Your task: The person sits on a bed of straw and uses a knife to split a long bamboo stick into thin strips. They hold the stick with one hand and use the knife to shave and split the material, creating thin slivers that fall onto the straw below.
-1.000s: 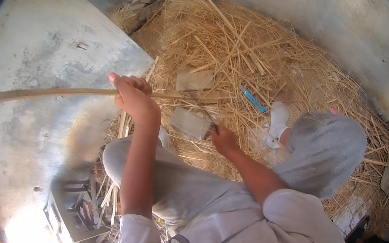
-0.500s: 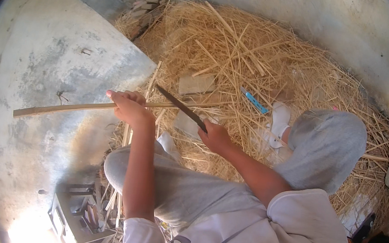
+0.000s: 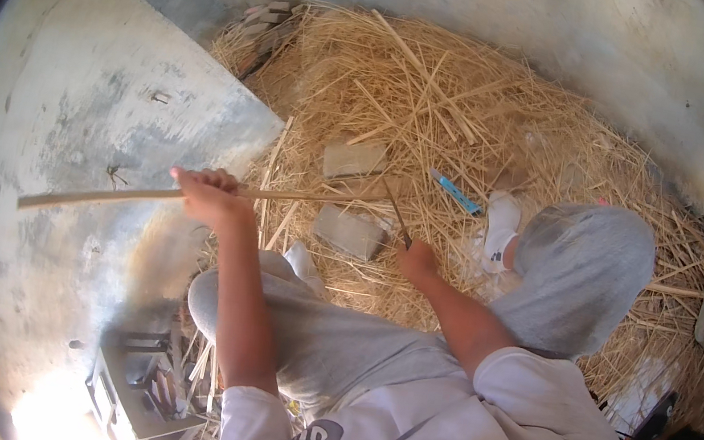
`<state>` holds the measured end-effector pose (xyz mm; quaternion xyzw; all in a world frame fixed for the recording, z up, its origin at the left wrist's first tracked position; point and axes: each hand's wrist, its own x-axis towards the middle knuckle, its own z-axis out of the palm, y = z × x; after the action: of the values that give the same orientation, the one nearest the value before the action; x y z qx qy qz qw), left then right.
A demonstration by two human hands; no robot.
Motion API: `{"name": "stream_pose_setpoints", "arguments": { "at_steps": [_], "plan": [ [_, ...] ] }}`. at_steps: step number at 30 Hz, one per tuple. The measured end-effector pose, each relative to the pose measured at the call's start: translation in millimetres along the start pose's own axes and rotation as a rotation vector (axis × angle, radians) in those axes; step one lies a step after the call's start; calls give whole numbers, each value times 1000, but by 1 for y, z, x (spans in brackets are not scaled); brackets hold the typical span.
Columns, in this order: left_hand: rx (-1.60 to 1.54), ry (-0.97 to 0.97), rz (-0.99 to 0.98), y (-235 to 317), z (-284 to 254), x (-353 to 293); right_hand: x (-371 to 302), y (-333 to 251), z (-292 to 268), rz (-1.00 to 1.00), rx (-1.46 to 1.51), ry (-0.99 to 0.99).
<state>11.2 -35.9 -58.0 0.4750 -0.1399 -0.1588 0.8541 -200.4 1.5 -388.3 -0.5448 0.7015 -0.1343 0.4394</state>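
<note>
Two hands work one long bamboo stick [image 3: 140, 193]: left hand [image 3: 210, 192] fisted around it; right hand [image 3: 415, 259] gripping a knife [image 3: 396, 213] at its far end; shavings heap [image 3: 473, 129] beyond suggests many finished; this one seems barely begun.

Weathered grey concrete walls [image 3: 592, 47] curve around a concrete floor [image 3: 67, 135] blotched with stains. A deep heap of straw [image 3: 474, 120] fills the corner, and bright sunlight pools on the floor at lower left.
</note>
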Motion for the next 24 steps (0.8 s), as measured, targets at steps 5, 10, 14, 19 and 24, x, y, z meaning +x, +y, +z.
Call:
{"name": "stream_pose_setpoints", "arguments": {
  "at_steps": [5,10,14,19,24],
  "plan": [
    [-57,-69,26,5,8,-14,16,1,-23,-44,251,-37],
    [-47,-229,12,-25,17,-39,3,-38,-30,-258,179,-76],
    [-93,-372,-4,-33,11,-36,-16,-68,-40,-638,105,84],
    [-124,-689,-118,-34,1,-21,48,23,-28,-342,-102,30],
    [-73,-500,-60,-38,-11,3,47,41,-36,2,-198,-71]
  ]
}}
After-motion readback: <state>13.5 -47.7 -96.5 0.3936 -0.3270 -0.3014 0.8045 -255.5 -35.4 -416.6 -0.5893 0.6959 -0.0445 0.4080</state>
